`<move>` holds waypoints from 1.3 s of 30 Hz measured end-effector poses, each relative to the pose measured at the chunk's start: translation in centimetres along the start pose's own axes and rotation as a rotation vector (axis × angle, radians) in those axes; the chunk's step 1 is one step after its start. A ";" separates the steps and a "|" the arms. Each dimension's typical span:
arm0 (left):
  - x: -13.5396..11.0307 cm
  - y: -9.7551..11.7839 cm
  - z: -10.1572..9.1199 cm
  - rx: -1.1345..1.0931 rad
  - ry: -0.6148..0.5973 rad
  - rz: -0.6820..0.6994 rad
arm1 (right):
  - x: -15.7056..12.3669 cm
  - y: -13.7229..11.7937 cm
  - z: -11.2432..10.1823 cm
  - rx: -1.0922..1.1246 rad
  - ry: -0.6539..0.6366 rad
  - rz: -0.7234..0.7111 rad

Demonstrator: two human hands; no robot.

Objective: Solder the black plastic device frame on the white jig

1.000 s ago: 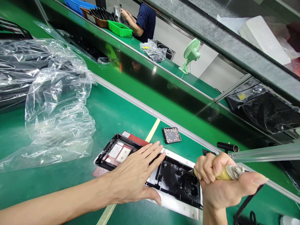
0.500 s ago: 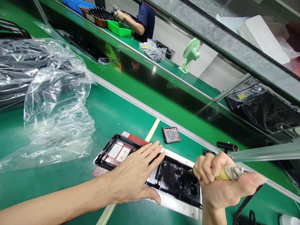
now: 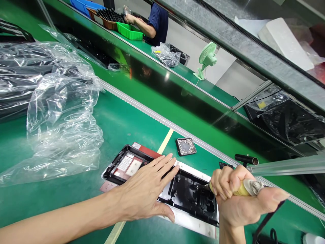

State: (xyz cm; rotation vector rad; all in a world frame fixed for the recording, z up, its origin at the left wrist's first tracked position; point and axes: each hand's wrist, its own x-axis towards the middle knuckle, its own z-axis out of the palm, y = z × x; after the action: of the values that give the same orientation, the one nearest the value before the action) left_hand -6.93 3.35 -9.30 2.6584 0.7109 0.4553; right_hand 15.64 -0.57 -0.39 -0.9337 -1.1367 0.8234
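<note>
A long black plastic housing [image 3: 186, 191] lies in a white and red fixture [image 3: 188, 220] on the green bench. My left hand [image 3: 148, 188] rests flat across the middle of the housing, fingers stretched out and thumb over its near edge. In my right hand [image 3: 238, 196] is an electric screwdriver [image 3: 242, 189] with a yellowish grip, my fingers wrapped round it. Its tip points into the right part of the housing; whether it touches a screw I cannot tell. Just beyond the housing sits a small black tray of screws [image 3: 186, 146].
Clear plastic bags [image 3: 63, 112] with black parts cover the left of the bench. A metal rail [image 3: 162, 118] runs behind the fixture. Across the line a person in a dark blue shirt [image 3: 159, 23] works beside a green bin [image 3: 129, 31]. A green fan [image 3: 207, 57] stands further right.
</note>
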 end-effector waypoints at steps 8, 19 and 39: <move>0.0 0.0 0.0 0.000 0.016 -0.002 | 0.1 -0.2 0.3 -0.001 0.033 0.051; 0.0 0.0 0.1 -0.002 0.014 -0.008 | 0.2 -0.2 0.2 0.015 0.030 0.061; 0.0 0.1 -0.2 -0.003 -0.025 -0.019 | 0.1 -0.2 0.4 -0.001 0.034 0.049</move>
State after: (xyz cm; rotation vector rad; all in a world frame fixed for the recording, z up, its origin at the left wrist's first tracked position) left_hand -6.96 3.36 -9.06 2.6476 0.7274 0.4165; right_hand 15.26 -0.45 -0.06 -0.9766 -1.0885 0.8436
